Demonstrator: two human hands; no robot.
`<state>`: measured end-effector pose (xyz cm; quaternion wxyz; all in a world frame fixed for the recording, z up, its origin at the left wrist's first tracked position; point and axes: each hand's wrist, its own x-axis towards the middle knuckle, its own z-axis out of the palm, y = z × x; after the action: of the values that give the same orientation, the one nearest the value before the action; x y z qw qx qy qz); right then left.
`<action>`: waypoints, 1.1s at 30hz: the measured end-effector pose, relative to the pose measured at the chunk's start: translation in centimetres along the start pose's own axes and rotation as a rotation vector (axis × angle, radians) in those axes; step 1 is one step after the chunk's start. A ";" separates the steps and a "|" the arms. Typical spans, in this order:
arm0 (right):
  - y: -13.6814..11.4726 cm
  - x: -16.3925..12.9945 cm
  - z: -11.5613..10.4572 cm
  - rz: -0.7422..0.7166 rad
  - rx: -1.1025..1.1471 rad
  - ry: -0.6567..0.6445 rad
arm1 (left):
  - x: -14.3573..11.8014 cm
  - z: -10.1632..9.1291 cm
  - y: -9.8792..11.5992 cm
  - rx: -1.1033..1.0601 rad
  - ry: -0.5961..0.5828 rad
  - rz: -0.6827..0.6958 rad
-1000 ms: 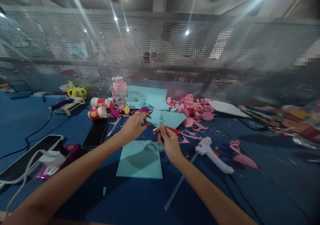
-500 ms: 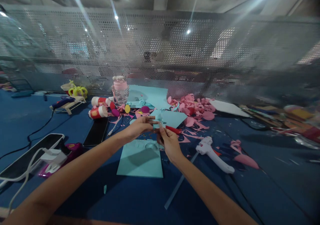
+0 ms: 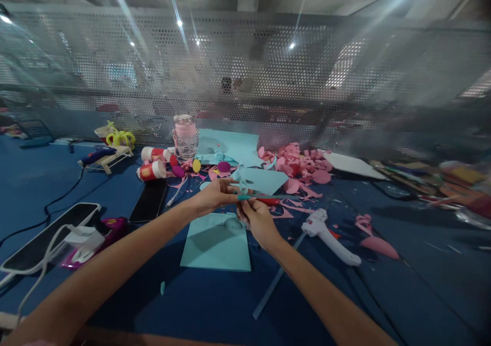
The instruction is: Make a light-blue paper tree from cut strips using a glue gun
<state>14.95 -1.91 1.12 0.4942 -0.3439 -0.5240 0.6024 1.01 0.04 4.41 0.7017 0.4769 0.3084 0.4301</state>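
My left hand (image 3: 219, 195) and my right hand (image 3: 261, 220) meet above the middle of the table. Between the fingertips of my left hand is a small light-blue foam or paper cut-out (image 3: 243, 185) with a curled shape. My right fingers are closed just beneath it, against its darker teal lower edge (image 3: 243, 197); the grip is partly hidden. A thin edge runs rightward from there, and I cannot make out what it belongs to. Below my hands lies a light-blue sheet (image 3: 217, 249) with raised rounded shapes along its far edge. Something red (image 3: 269, 201) lies behind my right hand.
A white glue gun (image 3: 332, 238) with a clear glue stick lies right. Pink scraps (image 3: 297, 164) and light-blue sheets (image 3: 238, 149) lie behind, beside a bottle (image 3: 185, 138). Left are red-and-white cups (image 3: 151, 172), a phone (image 3: 149, 202), a power strip and cables.
The light-blue piece has turned between my fingers, now showing its curled part and a thin edge. My right fingers have shifted slightly down and left. The table things stay put.
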 end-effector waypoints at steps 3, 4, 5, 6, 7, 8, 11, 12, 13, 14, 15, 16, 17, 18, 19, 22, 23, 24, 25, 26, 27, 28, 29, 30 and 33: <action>0.1 0.1 -0.2 0.019 0.011 -0.066 | -0.1 -0.3 0.5 0.028 -0.029 -0.024; 0.1 0.1 -0.3 0.028 0.003 -0.090 | -0.2 -0.4 0.7 0.045 -0.040 -0.021; 0.1 0.1 -0.4 0.037 -0.011 -0.114 | -0.2 -0.5 0.8 0.064 -0.049 -0.014; 0.0 0.1 -0.5 0.041 -0.027 -0.136 | -0.2 -0.6 0.9 0.085 -0.054 -0.001; 0.0 0.1 -0.5 0.040 -0.040 -0.152 | -0.1 -0.8 1.0 0.103 -0.054 0.015; 0.0 0.0 -0.6 0.038 -0.048 -0.159 | -0.1 -0.9 1.0 0.120 -0.051 0.033; -0.1 0.0 -0.5 0.039 -0.016 -0.133 | 0.1 -1.1 1.2 0.188 -0.036 0.105; 0.0 0.1 -0.5 0.044 0.008 -0.119 | 0.2 -1.2 1.3 0.222 -0.039 0.128; 0.0 0.1 -0.5 0.049 0.033 -0.106 | 0.1 -1.2 1.5 0.258 -0.045 0.148; 0.0 0.1 -0.4 0.050 0.054 -0.096 | 0.1 -1.2 1.6 0.294 -0.051 0.164; 0.0 0.1 -0.4 0.045 0.072 -0.084 | 0.0 -1.2 1.8 0.325 -0.051 0.179; 0.0 0.1 -0.4 0.039 0.085 -0.071 | 0.0 -1.2 2.0 0.352 -0.047 0.190; -0.1 0.0 -0.4 0.031 0.096 -0.056 | -0.1 -1.2 2.2 0.376 -0.044 0.200; -0.1 -0.1 -0.4 0.022 0.102 -0.044 | -0.1 -1.2 2.3 0.396 -0.045 0.205; -0.2 -0.1 -0.4 0.015 0.106 -0.034 | -0.2 -1.3 2.4 0.414 -0.049 0.207; -0.5 -0.4 -0.4 -0.015 0.109 -0.016 | -0.3 -1.5 2.6 0.437 -0.085 0.202; -0.6 -0.4 -0.3 -0.029 0.111 -0.009 | -0.4 -1.6 2.7 0.431 -0.097 0.204; -0.6 -0.5 -0.3 -0.039 0.116 0.000 | -0.4 -1.7 2.7 0.425 -0.104 0.206; -0.6 -0.5 -0.2 -0.041 0.125 0.011 | -0.4 -1.8 2.7 0.423 -0.111 0.206; -0.5 -0.6 -0.1 -0.036 0.137 0.022 | -0.4 -1.8 2.7 0.427 -0.114 0.208; -0.5 -0.7 0.0 -0.024 0.152 0.029 | -0.4 -1.9 2.6 0.434 -0.116 0.210; -0.5 -0.7 0.1 -0.011 0.167 0.028 | -0.4 -2.0 2.6 0.441 -0.119 0.213; -0.5 -0.8 0.2 -0.001 0.180 0.018 | -0.3 -2.1 2.5 0.441 -0.124 0.219; -0.5 -0.9 0.3 0.003 0.192 0.002 | -0.2 -2.3 2.4 0.435 -0.132 0.227; -0.6 -1.1 0.5 0.028 0.246 -0.039 | 0.2 -2.7 1.9 0.410 -0.142 0.264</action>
<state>14.92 -3.10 1.72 0.5141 -0.2761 -0.4506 0.6756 -1.81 1.63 5.24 0.5479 0.6744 0.2742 0.4120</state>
